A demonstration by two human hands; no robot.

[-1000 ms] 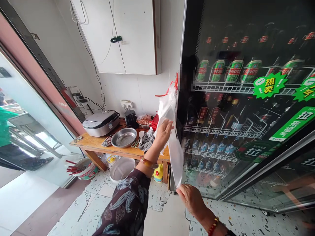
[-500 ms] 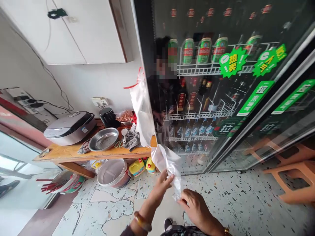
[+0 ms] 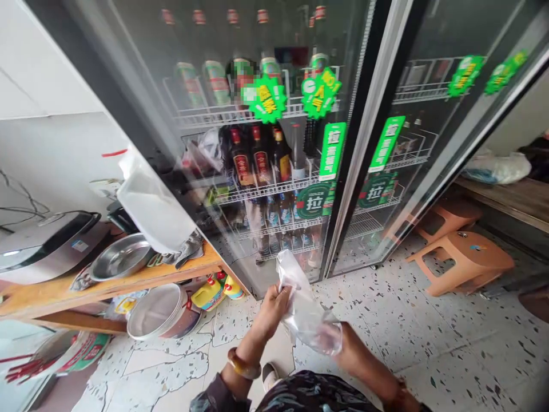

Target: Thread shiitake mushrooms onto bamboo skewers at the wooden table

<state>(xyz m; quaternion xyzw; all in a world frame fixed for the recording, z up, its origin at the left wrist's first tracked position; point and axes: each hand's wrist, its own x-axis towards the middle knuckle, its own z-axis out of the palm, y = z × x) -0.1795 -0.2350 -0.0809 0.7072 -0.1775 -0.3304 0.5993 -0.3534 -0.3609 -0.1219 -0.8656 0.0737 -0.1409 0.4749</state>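
The plastic bag [image 3: 306, 312] is now clear of the bundle of white bags [image 3: 154, 212], which hangs at the side of the glass-fronted fridge [image 3: 201, 223], over the end of the wooden desk [image 3: 47, 293]. The bag is in the air in front of the person's body, so the work seems to have passed from drawing it away to handling it alone.

The left grip [image 3: 272, 306] is pinching the film near the bag's upper part, thumb against fingers. The right grip [image 3: 346, 346] is at the lower end, with its fingers showing through the film (whether inside the bag or merely behind it, I cannot say for sure); I cannot tell whether it is clenched on the plastic.

Half a second ago the bag's top was close to the foot of the bundle and the right fingers were holding its lower tip uncovered. Now that end looks wider, and film covers those fingers. The view has swung right: the rice cooker [image 3: 64, 246] lies at the left edge, while the orange stool [image 3: 467, 257] shows more fully.
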